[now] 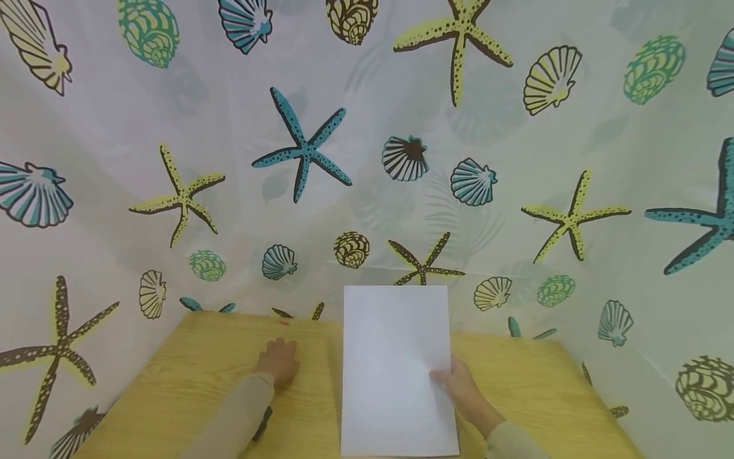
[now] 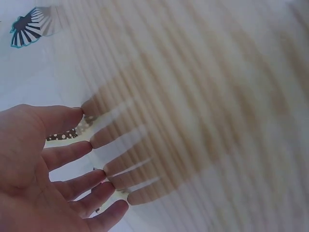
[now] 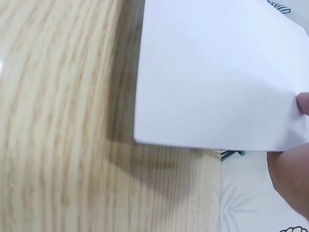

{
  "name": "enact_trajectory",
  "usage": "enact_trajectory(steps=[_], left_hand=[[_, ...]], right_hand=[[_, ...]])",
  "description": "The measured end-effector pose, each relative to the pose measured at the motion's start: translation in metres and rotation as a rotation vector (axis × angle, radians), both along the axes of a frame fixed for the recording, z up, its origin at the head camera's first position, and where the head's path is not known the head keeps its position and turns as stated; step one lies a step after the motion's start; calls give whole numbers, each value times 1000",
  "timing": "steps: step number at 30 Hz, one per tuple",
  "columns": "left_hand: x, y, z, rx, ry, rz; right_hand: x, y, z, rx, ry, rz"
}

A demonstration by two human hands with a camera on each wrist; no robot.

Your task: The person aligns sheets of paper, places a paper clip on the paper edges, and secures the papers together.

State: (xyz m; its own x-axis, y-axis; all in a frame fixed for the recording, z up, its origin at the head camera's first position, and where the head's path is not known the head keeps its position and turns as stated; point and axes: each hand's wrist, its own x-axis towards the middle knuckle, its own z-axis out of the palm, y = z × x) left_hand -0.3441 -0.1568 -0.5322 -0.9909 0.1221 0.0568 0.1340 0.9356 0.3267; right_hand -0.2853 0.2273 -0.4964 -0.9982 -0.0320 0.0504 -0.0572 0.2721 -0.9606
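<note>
My right hand (image 1: 467, 390) pinches a plain white rectangular sheet (image 1: 395, 370) by its right edge, with the thumb on the face turned to me. It looks flat and stiff, tilted up over the wooden table (image 1: 309, 408). In the right wrist view the sheet's corner (image 3: 145, 135) stands off the wood and casts a shadow on it, and part of the hand (image 3: 292, 171) shows at its edge. To the left, my left hand (image 1: 278, 363) holds nothing; in the left wrist view its fingertips (image 2: 118, 209) touch the glossy tabletop, with the fingers spread and slightly bent.
A pale curtain (image 1: 367, 210) printed with starfish and shells surrounds the table at the back and both sides. Close to the back edge lies a small reddish mark (image 1: 284, 323). A dark band (image 1: 262, 424) sits at the left wrist.
</note>
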Motion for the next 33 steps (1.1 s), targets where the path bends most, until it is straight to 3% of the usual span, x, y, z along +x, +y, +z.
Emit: enact_trajectory(steps=[7, 28, 33], left_hand=[[-4, -6, 6, 0, 5, 17], [-33, -17, -11, 8, -36, 51], [-30, -16, -5, 8, -24, 57]], right_hand=[[-1, 3, -4, 0, 2, 8], [-6, 4, -6, -10, -5, 27], [-4, 2, -3, -5, -5, 28]])
